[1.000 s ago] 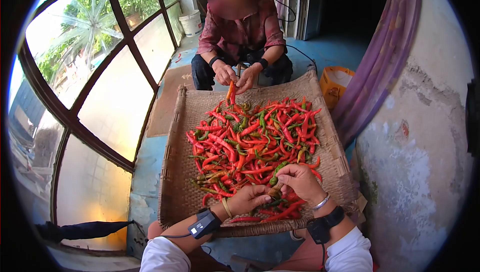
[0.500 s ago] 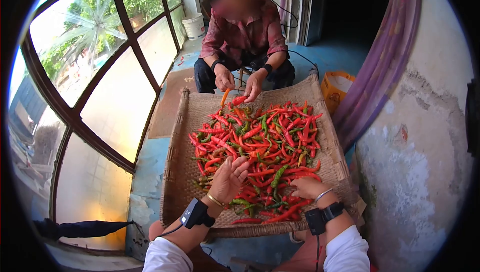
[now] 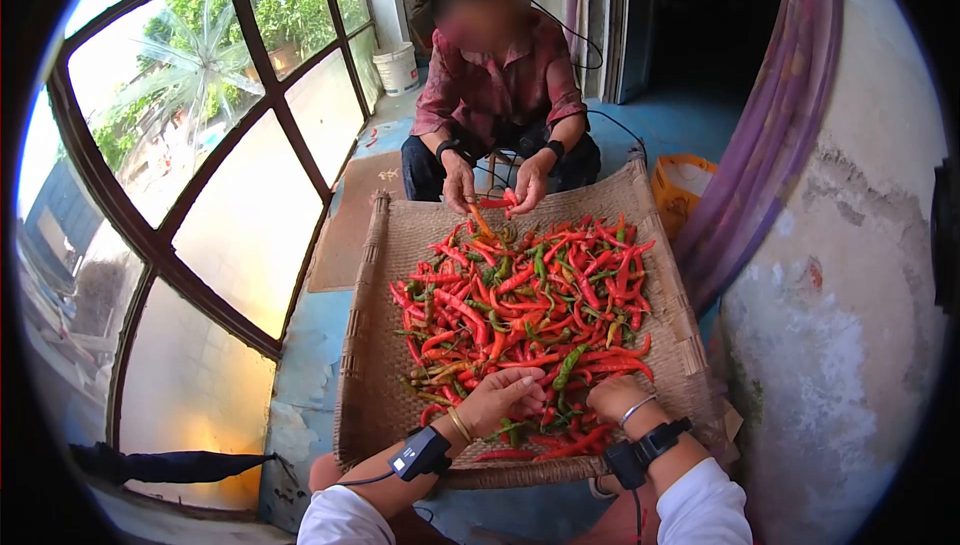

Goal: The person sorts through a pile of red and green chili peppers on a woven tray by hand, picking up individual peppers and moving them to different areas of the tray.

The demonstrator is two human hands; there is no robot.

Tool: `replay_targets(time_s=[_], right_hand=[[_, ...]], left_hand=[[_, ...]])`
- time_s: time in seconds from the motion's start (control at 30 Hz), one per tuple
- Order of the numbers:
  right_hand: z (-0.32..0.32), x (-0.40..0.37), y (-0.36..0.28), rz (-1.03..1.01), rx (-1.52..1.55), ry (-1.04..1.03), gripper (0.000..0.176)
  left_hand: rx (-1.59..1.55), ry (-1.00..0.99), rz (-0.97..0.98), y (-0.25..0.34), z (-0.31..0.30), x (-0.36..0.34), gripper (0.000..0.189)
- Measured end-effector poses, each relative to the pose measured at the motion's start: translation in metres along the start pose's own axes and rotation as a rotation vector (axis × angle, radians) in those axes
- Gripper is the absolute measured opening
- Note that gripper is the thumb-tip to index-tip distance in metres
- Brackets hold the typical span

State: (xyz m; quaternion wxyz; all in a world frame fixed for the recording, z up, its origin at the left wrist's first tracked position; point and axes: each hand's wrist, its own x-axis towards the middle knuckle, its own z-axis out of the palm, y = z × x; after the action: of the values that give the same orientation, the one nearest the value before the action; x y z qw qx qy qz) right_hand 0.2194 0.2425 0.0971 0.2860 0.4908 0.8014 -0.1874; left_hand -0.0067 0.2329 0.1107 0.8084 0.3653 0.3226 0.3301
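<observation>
Red, orange and green chili peppers lie heaped on a woven tray. Over the near part of the heap is my left hand, palm turned inward, fingers bent and slightly apart, with no pepper visible in it. To its right, my right hand reaches down among the peppers, its fingertips hidden, so what it holds cannot be made out. A green pepper lies between my hands.
Across the tray sits a person, whose two hands hold peppers over its far edge. A yellow bag stands behind the right corner. Windows line the left; a purple curtain hangs at the right. A white bucket stands behind.
My left hand has moved right and down, nearer my right hand, its fingers curling inward. The other person's hands have shifted with their peppers. The view has tilted slightly.
</observation>
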Motion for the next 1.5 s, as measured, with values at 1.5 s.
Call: replay_targets(time_s=[1.5], right_hand=[[-0.024, -0.02, 0.001, -0.195, 0.292, 0.152, 0.038]], left_hand=[[-0.518, -0.026, 0.165, 0.009, -0.018, 0.003, 0.039]])
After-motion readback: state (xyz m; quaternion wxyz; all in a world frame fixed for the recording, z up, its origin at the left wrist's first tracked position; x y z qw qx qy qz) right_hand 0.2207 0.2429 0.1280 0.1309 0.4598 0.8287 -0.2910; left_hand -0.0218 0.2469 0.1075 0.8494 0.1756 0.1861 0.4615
